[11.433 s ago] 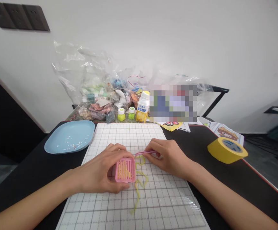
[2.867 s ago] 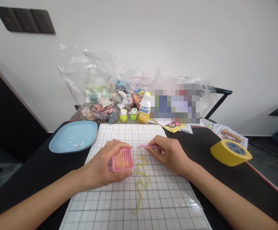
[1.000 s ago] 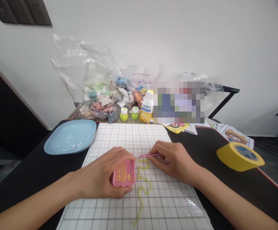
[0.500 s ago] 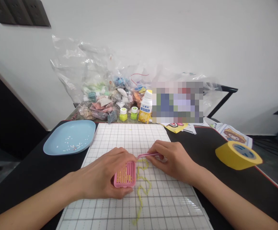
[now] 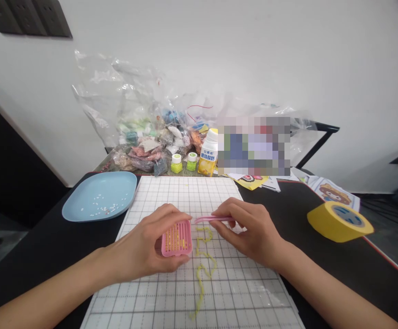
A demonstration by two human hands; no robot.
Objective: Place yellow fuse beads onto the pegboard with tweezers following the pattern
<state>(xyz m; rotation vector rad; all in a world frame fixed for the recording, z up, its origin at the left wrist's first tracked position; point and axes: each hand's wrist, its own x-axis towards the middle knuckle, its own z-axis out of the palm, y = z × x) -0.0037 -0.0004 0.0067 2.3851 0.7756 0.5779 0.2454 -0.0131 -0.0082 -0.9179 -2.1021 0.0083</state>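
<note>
My left hand (image 5: 156, 244) is closed around a small pink slotted bead tray (image 5: 176, 240), which is tilted toward me. Yellow beads lie in rows along most of its slots; those at the right show fewer. Between the thumb and fingers of my right hand (image 5: 245, 226) is a pair of pink tweezers (image 5: 207, 219), the tips pointing left near the tray's upper right corner. Whether a bead sits in the tips is too small to tell. Beneath them, a wavy line of yellow-green beads (image 5: 201, 278) runs down the white gridded board (image 5: 144, 306).
A light blue tray (image 5: 78, 198) with scattered white beads lies at the left, and a yellow tape roll (image 5: 339, 221) at the right. Behind the board stand two small bead jars (image 5: 176, 164), a yogurt bottle (image 5: 208, 155) and plastic bags of beads (image 5: 144, 153).
My left hand has lifted slightly away from me with the bead tray. The tweezers' tips have shifted a little left and up, and their arms look more spread.
</note>
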